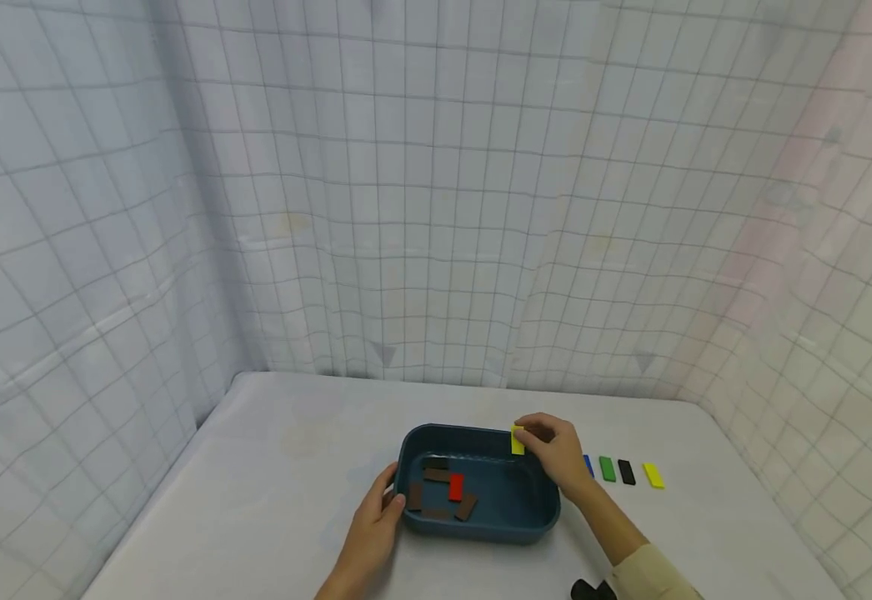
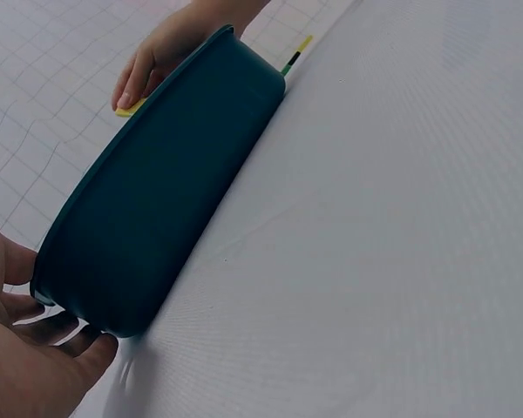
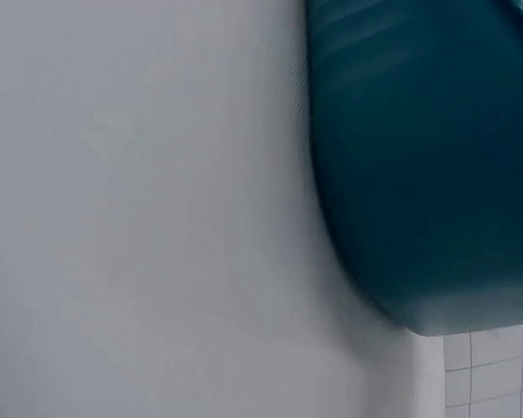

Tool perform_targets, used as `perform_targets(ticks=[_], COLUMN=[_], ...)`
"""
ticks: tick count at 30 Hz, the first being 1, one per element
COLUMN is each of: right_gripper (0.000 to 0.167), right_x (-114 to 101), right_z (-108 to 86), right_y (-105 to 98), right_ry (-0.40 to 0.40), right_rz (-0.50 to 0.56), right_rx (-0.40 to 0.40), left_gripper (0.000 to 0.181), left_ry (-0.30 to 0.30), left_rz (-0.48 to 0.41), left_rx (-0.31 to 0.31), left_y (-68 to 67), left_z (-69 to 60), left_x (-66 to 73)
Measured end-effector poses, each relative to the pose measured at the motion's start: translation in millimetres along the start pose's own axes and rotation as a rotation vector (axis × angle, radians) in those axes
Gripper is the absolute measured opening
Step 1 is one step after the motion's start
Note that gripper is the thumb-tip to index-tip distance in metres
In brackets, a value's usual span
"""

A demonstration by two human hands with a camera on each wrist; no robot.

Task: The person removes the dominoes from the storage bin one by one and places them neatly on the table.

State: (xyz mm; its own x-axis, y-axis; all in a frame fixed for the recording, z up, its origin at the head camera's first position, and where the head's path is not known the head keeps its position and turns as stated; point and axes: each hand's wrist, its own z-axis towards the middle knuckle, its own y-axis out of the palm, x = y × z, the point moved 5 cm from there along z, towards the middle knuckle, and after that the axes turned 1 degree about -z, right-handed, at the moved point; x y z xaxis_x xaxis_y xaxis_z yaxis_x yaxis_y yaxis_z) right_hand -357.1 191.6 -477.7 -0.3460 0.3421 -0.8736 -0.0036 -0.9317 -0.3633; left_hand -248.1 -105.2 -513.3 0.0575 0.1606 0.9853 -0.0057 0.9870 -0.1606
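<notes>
A dark teal plastic tub (image 1: 511,533) stands on the white table. My left hand (image 1: 371,529) grips its left end, thumb at the rim and fingers against the outer wall, as the left wrist view also shows (image 2: 35,357). Over the far right part of the tub, my right hand (image 1: 556,454) pinches a yellow tile (image 1: 517,442) between thumb and fingers. Inside the tub lie a red tile (image 1: 455,487) and several brown tiles (image 1: 467,507), mostly towards the left. The right wrist view shows mainly the tub's outer wall (image 3: 427,174).
Right of the tub, a partly hidden blue tile (image 1: 589,465), a green tile (image 1: 607,469), a black tile (image 1: 627,472) and another yellow tile (image 1: 654,476) lie in a row. A black object (image 1: 592,590) is by the right sleeve. Checked cloth (image 1: 466,208) hangs around the table.
</notes>
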Motion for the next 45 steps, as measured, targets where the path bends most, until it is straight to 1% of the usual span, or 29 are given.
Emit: perform_targets(ticks=[2, 4, 6, 9, 12, 14, 20, 24, 26, 30, 34, 38, 42, 45], right_gripper=[0.019, 0.024, 0.028, 0.032, 0.034, 0.035, 0.031, 0.026, 0.026, 0.022, 0.020, 0.023, 0.027, 0.025], right_x=[3, 5, 9, 14, 21, 25, 38, 48, 52, 61, 72, 81, 83, 83], right_z=[-3.9, -7.8, -11.1, -17.3, -25.8, -31.6, -48.3, -59.2, -63.0, -68.2, -73.9, -75.6, -73.1, -72.5], right_y=[-8, -16, -24, -37, -51, -59, -82, -92, -95, -100, -101, -101, -99, -98], right_ry=[0.067, 0.119, 0.147, 0.170, 0.218, 0.248, 0.312, 0.374, 0.395, 0.424, 0.450, 0.442, 0.421, 0.414], right_rz=[0.070, 0.132, 0.180, 0.198, 0.158, 0.133, 0.116, 0.051, 0.010, -0.090, -0.134, -0.177, -0.251, -0.303], right_rx=[0.035, 0.053, 0.054, 0.058, 0.062, 0.055, 0.007, -0.029, -0.049, -0.059, -0.085, -0.118, -0.144, -0.145], left_gripper=[0.051, 0.051, 0.052, 0.052, 0.051, 0.051, 0.051, 0.051, 0.051, 0.052, 0.051, 0.051, 0.051, 0.051], left_ry=[-0.007, -0.006, -0.001, -0.007, -0.018, -0.012, 0.052, 0.061, 0.061, 0.056, 0.053, 0.053, 0.052, 0.049], left_rz=[-0.004, -0.007, -0.010, -0.020, -0.027, -0.022, 0.003, 0.008, 0.011, 0.020, 0.030, 0.026, 0.030, 0.030], left_rx=[0.001, 0.001, 0.003, 0.001, -0.009, -0.013, -0.018, -0.021, -0.020, -0.015, -0.014, -0.018, -0.013, -0.014], left_y=[0.0, 0.1, 0.3, 1.4, 2.8, 3.1, 1.8, 1.5, 1.1, 0.1, 0.3, 1.2, 1.1, 1.7], left_z=[-0.4, -0.5, -0.3, 0.6, 1.2, 1.2, -1.2, -2.1, -1.9, -1.6, -2.0, -1.9, -1.8, -2.1], left_x=[-0.3, 0.0, 0.4, -0.1, -1.6, -1.9, 2.9, 4.4, 4.5, 3.6, 2.0, 0.3, -0.2, -0.2])
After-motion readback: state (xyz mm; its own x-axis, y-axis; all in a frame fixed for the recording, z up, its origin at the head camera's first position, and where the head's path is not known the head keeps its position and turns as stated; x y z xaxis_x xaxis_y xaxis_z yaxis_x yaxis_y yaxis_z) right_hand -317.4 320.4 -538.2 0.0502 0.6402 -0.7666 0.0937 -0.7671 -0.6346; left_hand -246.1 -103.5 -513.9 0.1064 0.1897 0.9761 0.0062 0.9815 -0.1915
